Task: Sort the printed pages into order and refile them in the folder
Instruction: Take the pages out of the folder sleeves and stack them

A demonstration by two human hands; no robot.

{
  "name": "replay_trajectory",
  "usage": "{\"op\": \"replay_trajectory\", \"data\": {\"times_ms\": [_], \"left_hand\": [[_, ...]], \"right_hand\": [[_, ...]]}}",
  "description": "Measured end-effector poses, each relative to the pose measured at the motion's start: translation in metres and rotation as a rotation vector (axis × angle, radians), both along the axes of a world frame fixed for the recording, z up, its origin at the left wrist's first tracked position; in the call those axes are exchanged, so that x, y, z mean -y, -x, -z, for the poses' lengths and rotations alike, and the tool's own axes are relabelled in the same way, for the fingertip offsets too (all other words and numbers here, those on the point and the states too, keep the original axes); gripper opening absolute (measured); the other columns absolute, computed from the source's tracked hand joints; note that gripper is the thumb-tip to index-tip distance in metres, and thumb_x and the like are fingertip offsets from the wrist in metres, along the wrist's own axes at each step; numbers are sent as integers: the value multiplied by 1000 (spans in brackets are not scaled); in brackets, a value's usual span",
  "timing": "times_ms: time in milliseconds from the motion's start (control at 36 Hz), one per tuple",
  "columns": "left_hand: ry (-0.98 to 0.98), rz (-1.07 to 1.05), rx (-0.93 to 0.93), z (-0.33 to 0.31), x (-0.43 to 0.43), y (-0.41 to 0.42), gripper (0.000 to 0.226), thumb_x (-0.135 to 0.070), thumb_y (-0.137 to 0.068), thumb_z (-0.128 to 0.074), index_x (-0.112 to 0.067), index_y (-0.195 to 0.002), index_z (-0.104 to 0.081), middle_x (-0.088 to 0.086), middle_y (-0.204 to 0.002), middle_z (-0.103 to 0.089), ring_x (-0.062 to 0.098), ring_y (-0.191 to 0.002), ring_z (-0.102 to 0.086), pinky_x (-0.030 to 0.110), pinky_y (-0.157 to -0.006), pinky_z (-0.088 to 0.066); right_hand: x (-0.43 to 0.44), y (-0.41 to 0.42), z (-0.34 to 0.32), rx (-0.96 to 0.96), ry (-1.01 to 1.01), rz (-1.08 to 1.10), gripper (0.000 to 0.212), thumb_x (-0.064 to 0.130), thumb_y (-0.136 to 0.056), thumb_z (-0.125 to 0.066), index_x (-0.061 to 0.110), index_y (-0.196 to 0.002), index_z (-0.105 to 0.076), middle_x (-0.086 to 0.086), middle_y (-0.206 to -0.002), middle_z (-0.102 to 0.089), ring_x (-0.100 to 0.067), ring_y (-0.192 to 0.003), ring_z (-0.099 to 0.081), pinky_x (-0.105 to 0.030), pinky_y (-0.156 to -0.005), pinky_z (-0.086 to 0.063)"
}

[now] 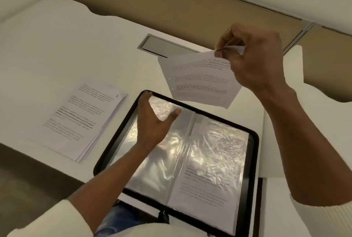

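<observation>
**Plainly at risk: page order and one dangling sheet**

Far left, mind the stack of printed pages [80,120] on the desk [57,50]: fanned at its edges, close to the front edge, apt to slide off or shuffle if brushed by a sleeve.

Next, note the left grip [152,124], fingers apart and straight above the left plastic sleeve [152,170] of the open folder [256,141]; touching or hovering, cannot tell. Expect glossy, wrinkled film to buckle or cling shut against an incoming sheet. Seems to overhang the desk's near edge too, so could tip if pressed hard there.

Rightward, see the filed page [205,189] already under plastic.

Above the folder's far edge, watch the single page [198,80], held in the air by the right grip [255,59] clamped on its top corner only. Hanging tilted from that one pinch, may swing, crease or drop. Unreadable numbering from here; could be misfiled.
</observation>
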State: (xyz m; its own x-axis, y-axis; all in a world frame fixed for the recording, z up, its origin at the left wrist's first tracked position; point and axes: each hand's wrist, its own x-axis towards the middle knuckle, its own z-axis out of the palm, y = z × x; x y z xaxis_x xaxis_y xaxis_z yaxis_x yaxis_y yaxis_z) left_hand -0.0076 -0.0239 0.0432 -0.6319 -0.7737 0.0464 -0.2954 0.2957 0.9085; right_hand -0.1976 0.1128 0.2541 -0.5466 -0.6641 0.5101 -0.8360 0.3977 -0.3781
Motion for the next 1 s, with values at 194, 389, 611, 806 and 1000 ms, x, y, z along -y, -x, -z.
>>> {"op": "replay_trajectory", "data": {"times_ms": [194, 389, 611, 806, 1000], "left_hand": [[16, 54, -48, -45, 79, -39, 54, -51, -83, -86, -26, -126, -67, -16, -133, -68, 6, -123, -64, 35, -111, -51], [-319, 120, -135, -72, 126, -90, 22, -21, -93, -80, -5, -108, -76, 0, -103, -82, 20, -96, -79, 41, -88, -65], [-386, -32, -99, -53, 200, -139, 20, -23, -96, -77, -8, -110, -74, 1, -104, -81, 22, -95, -79, 44, -86, -64], [-312, -135, 16, -24, 262, -172, 15, -27, -96, -78, -15, -104, -76, -5, -95, -81, 16, -85, -78, 30, -72, -64], [-137, -181, 225, 12, 310, -186, 17, -34, -94, -81, -19, -92, -74, -9, -83, -78, 7, -72, -74, 31, -66, -58]], "right_hand": [[47, -26, -19, 299, -105, -103, 11, 22, -86, -84, 21, -85, -73, 13, -86, -75, -4, -79, -69, -18, -61, -48], [111, -37, -2, 688, 117, -144, 23, 21, -81, -90, 13, -98, -76, 2, -87, -78, -9, -77, -71, -22, -66, -53], [181, -56, 82, 1316, 400, 44, 48, 25, -80, -91, 11, -120, -68, -3, -102, -78, -19, -86, -73, -39, -80, -62], [223, -128, 182, 1553, 166, 128, 34, 18, -83, -88, 7, -110, -69, -4, -90, -79, -22, -73, -74, -37, -74, -60], [245, -195, 234, 1519, 74, 250, 18, 4, -89, -81, 2, -103, -71, -15, -94, -78, -21, -77, -75, -31, -70, -64]]}}
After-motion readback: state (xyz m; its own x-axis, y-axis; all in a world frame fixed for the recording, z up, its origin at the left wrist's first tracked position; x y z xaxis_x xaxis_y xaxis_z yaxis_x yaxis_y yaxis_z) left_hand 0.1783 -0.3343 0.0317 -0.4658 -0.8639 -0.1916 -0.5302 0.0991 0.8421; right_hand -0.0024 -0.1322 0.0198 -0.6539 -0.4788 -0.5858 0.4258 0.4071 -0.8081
